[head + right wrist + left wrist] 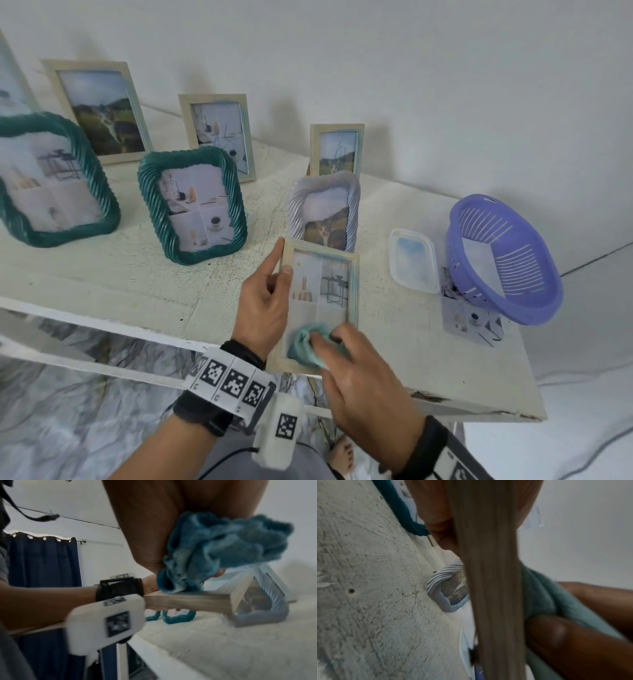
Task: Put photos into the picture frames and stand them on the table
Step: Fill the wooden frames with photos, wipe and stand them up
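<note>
Fingers: left hand (263, 301) grips the wooden frame (320, 303) by its left edge, thumb on front; right hand (363, 383) bunches a teal cloth (308, 342) against the glass.
Frame position: held above the table (102, 274) edge, not standing.
Slip risk: one-edge grip; hard wiping could twist it loose.
Neighbour risk: grey ribbed frame (323, 209) stands just behind and could topple if bumped.

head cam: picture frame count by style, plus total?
Light wooden rectangular frames: 4, the last gripped by the left hand and wiped with the blue-green cloth in the right hand
Teal twisted-rope frames: 2
Pale grey twisted-rope frame: 1
Total: 7, plus one pale frame cut off at the left edge.
</note>
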